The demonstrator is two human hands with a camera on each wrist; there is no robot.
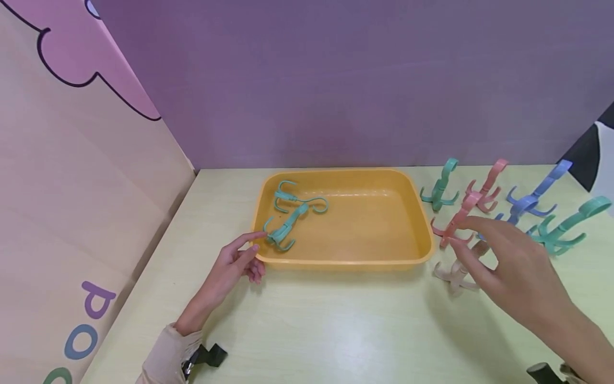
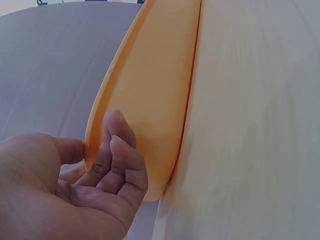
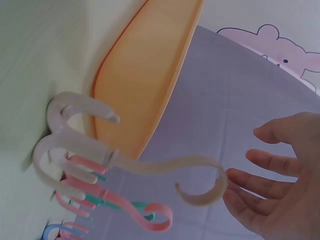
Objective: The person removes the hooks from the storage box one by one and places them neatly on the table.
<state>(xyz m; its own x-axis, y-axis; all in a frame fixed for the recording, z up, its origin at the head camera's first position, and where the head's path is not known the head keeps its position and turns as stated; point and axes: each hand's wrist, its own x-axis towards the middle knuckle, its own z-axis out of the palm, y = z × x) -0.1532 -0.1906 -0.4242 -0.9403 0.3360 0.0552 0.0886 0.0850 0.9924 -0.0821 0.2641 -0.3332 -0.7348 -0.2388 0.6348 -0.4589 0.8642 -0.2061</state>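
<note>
My left hand (image 1: 240,261) pinches the rim of a yellow tray (image 1: 336,264) at its front left corner; the left wrist view shows its other fingers curled outside the wall. Inside the tray, towards the left, lie two teal multi-prong hooks, one upper hook (image 1: 286,197) and one lower hook (image 1: 288,226). On the right, my right hand (image 1: 515,266) hovers over a white hook (image 3: 80,142), thumb and fingers apart. Its fingertips are close to the white hook's curled end; contact is unclear. Just beyond stands a pink hook (image 1: 461,212). The hand partly hides the white hook.
Behind the right hand stand a green hook (image 1: 439,189), a second pink hook (image 1: 490,181), a blue hook (image 1: 539,191) and a larger green hook (image 1: 566,228). Another blue hook (image 1: 513,216) is partly hidden. A purple panel (image 1: 360,85) rises behind the pale table (image 1: 326,325).
</note>
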